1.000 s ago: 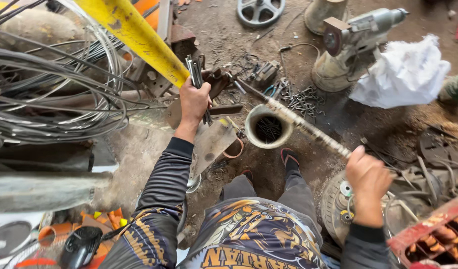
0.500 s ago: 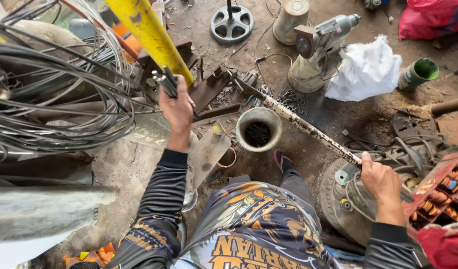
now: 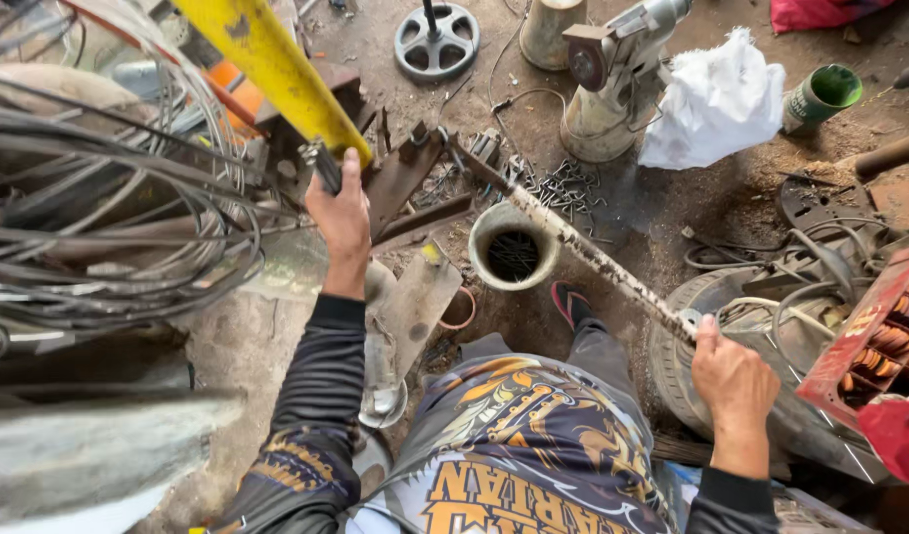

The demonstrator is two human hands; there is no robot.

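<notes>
Gripping about the same as half a second ago: my left hand (image 3: 342,216) fingers wrap a dark handle (image 3: 325,168) under the yellow bar (image 3: 276,71), right hand (image 3: 733,376) clasps the rusty, speckled long rod (image 3: 583,247) crossing above the round pipe (image 3: 514,252).

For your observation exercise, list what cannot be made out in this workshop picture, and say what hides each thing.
Head view:
- The dark tool in the left hand: mostly covered by the fingers, so its kind is unclear.
- The long rusty bar: its near end is hidden by the right hand.
- The yellow beam: cut off by the top edge.
- The red tray: cut off by the right edge.
</notes>
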